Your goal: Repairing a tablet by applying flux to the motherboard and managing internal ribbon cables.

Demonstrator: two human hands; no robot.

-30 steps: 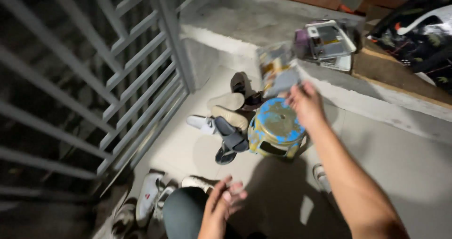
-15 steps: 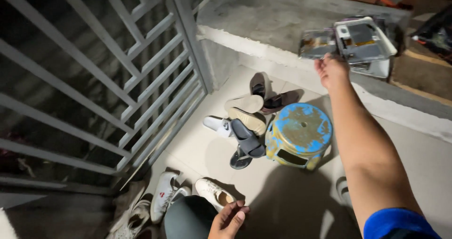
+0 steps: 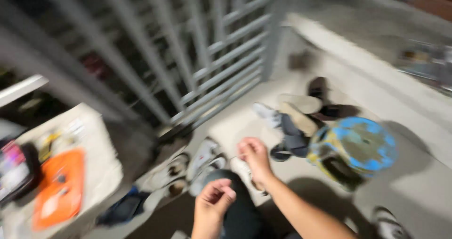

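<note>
1 stool (image 3: 360,147), 2 hands (image 3: 235,182)

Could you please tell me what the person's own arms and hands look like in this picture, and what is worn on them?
Both are bare: the left hand and right hand wear no gloves, and no rings, watch or bands show, though the frame is blurred. The right forearm is uncovered for its whole visible length; no sleeve shows in this view.

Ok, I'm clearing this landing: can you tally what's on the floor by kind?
Shoes: at least 8, blur hides the exact count
Blue and yellow stool: 1
Total: at least 9
</note>
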